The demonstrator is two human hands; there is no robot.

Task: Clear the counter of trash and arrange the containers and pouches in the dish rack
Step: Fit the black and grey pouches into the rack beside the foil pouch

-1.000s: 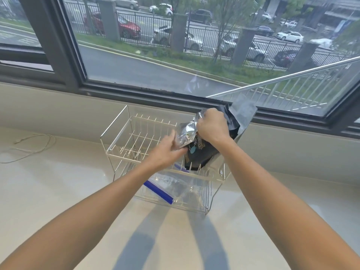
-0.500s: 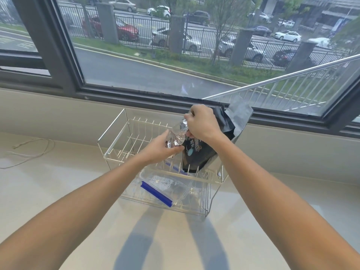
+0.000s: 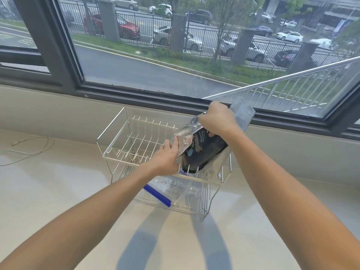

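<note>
A: What has changed in the last second?

B: Both hands have risen slightly. The right hand has lifted the pouch top toward the window, and the left hand now presses the silvery flap rather than pinching it. The pouch base sits among the upper tines of the rack, at its right end, so placement looks nearly finished.

A: How are the hands holding it?

B: The right hand is clenched over the top edge; the left fingers lie flat, gripping the flap.

A: Materials?

B: The pouch is glossy black film with a crinkled foil lining. The rack is thin pale wire, two-tiered. A clear bag with a blue strip lies in the lower tier. The counter is smooth and pale.
</note>
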